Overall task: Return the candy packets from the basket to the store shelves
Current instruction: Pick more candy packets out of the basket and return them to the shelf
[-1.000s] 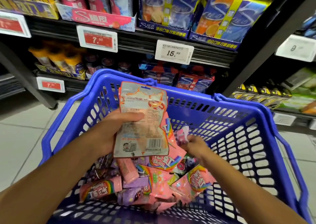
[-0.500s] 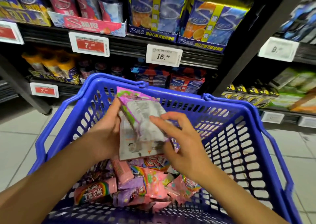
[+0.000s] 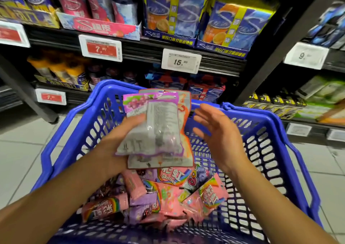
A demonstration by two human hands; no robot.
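Left hand (image 3: 119, 141) grips 2 candy packets stacked above the blue basket (image 3: 268, 150): purple-edged packet (image 3: 153, 124) in front, orange-edged packet (image 3: 184, 131) behind it, both back side to camera. Thumb lies across the front packet's left edge. Right hand (image 3: 218, 135) spread, fingers straight, just right of the packets, holding nothing. Loose pink and purple Skittles packets (image 3: 168, 187) heaped on basket floor. Store shelves (image 3: 149, 44) beyond the basket, stocked with gum boxes; price tag 15.99 (image 3: 181, 61), red tag 7 (image 3: 100, 47).
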